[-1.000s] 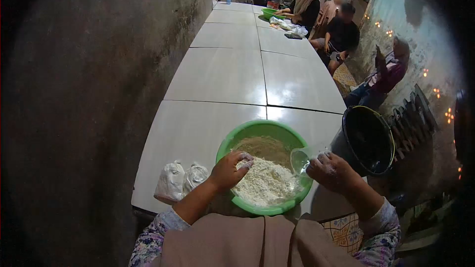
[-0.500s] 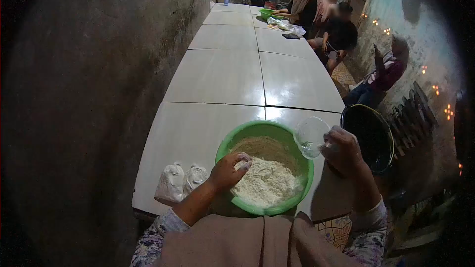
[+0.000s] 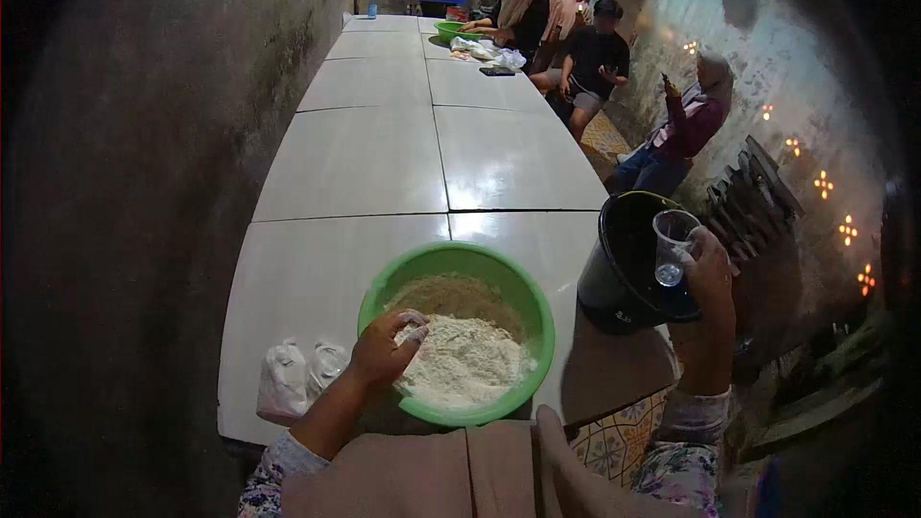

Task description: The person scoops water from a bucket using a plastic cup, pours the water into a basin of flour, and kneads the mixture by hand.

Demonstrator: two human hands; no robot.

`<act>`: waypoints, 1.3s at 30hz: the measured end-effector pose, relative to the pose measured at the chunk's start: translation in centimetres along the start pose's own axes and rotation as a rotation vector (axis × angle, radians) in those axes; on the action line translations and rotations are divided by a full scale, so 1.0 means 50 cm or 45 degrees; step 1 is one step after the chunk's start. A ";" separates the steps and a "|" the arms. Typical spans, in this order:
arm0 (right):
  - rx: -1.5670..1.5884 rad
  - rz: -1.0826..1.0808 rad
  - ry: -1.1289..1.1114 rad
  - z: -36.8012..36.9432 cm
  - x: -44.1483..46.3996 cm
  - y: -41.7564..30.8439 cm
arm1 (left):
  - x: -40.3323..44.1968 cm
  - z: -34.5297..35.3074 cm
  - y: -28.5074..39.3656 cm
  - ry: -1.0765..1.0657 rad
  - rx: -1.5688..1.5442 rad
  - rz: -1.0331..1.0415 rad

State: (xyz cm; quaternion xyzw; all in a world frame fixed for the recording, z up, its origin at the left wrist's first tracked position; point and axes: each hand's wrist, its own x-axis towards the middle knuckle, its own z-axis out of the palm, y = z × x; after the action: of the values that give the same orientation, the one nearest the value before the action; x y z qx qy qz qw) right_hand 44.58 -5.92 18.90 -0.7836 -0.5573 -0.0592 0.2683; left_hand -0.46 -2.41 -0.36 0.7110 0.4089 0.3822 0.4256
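My left hand (image 3: pixel 389 343) reaches over the left rim of a green plastic bowl (image 3: pixel 539 312), its flour-dusted fingers loosely curled, thumb apart, nothing visible between them. Inside the bowl lies a heap of white flour (image 3: pixel 465 360). Out to the right, my right hand (image 3: pixel 708 273) grips a clear plastic cup (image 3: pixel 669 254), tilted, with what looks like a little clear liquid at its base. The cup is over the mouth of a black bucket (image 3: pixel 614 283), whose contents are too dark to make out.
Two plastic bags of white powder (image 3: pixel 285 379) sit left of the bowl on the long white tiled table (image 3: pixel 345 168). At its far end are another green bowl (image 3: pixel 451 29), white bags, a dark phone (image 3: pixel 498 71) and several people. A wall (image 3: pixel 192 134) runs along the left.
My right hand has carried the cup away from the green bowl, rightward to over the bucket. My left hand stays at the bowl. The view has turned right.
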 end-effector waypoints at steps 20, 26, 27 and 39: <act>0.002 -0.758 -0.983 0.361 -0.174 -0.236 | -0.004 -0.003 0.013 0.100 0.117 0.097; -0.067 -0.690 -1.170 0.458 -0.164 -0.225 | -0.004 -0.003 0.000 0.048 0.054 0.037; -0.037 -0.715 -1.177 0.454 -0.160 -0.235 | -0.004 -0.004 0.005 0.045 0.083 0.030; 0.109 -0.593 -1.218 0.447 -0.182 -0.337 | -0.005 -0.006 0.001 0.061 -0.041 0.022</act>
State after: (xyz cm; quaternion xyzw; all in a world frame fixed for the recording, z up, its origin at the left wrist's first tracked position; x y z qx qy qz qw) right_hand 21.34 1.27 2.35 -0.5670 -0.7784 0.2694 -0.0042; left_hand -0.81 -2.57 -0.26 0.6983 0.4064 0.4092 0.4239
